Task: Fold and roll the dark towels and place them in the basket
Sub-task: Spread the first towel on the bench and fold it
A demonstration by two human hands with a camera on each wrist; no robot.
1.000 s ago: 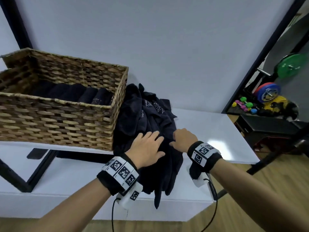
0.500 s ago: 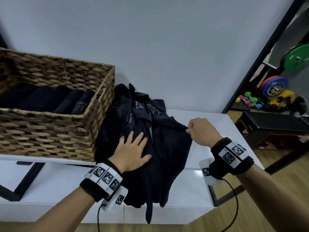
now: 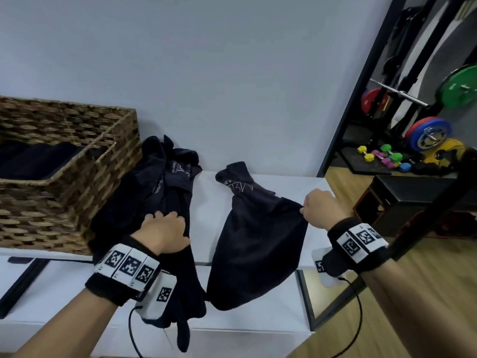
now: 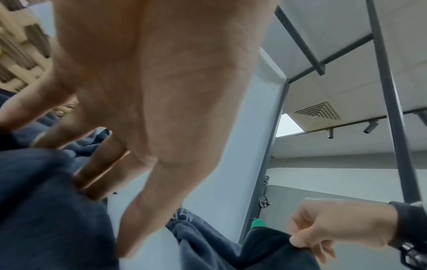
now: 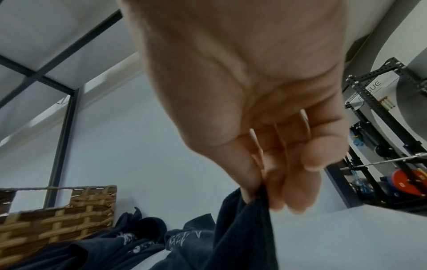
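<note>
A wicker basket (image 3: 77,182) stands at the left of the white table (image 3: 204,202) with rolled dark towels (image 3: 38,161) inside. A heap of dark towels (image 3: 160,182) lies against its right side. My left hand (image 3: 162,228) presses down on this heap with spread fingers (image 4: 99,175). One dark towel (image 3: 258,236) lies apart to the right, its lower end hanging over the table's front edge. My right hand (image 3: 320,210) pinches its right edge between thumb and fingers (image 5: 251,184) and holds it slightly off the table.
The table's right end is just past my right hand. Beyond it on the wooden floor are a black box (image 3: 418,195), a slanting black bar (image 3: 426,215), coloured dumbbells (image 3: 382,156) and weight plates (image 3: 428,133). A grey wall stands behind the table.
My right hand has pulled one towel off the heap to the right, so the two now lie apart. My left hand has stayed on the heap, fingers more bent.
</note>
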